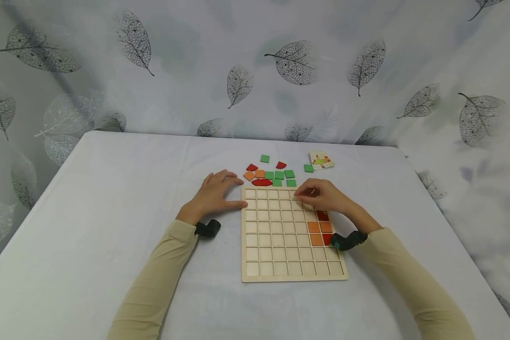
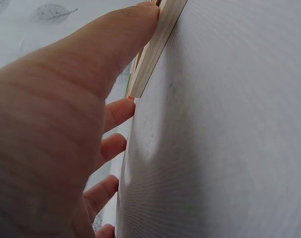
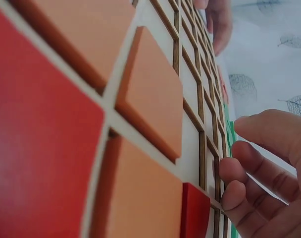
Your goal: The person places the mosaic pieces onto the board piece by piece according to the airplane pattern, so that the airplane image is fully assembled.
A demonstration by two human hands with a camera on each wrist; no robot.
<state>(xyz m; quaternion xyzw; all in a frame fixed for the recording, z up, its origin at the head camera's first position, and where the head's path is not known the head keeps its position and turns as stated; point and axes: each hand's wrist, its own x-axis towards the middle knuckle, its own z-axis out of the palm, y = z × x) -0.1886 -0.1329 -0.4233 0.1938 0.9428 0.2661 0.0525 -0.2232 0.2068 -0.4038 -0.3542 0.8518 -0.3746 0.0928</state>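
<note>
A wooden grid board (image 1: 294, 278) lies on the table between both hands. My left hand (image 1: 214, 192) is spread at its upper left corner. The thumb presses the board's left edge, and the index fingertip is close to an orange tile (image 1: 249, 175). My right hand (image 1: 323, 194) hovers over the board's upper right part with fingers bent. In the right wrist view, thumb and index stand slightly apart, with no piece clearly between them. Green tiles (image 1: 291, 183) lie just beyond these fingertips. Orange square tiles (image 1: 316, 240) and red curved-edge pieces (image 1: 322, 216) sit in cells along the right side.
Behind the board lie several green tiles (image 1: 279, 175), another orange tile (image 1: 260, 174) and red pieces (image 1: 261, 182). A patterned card stack (image 1: 321, 160) stands farther right, beside a green tile (image 1: 308, 168). White cloth (image 1: 110, 226) covers the table; a leaf-print curtain hangs behind.
</note>
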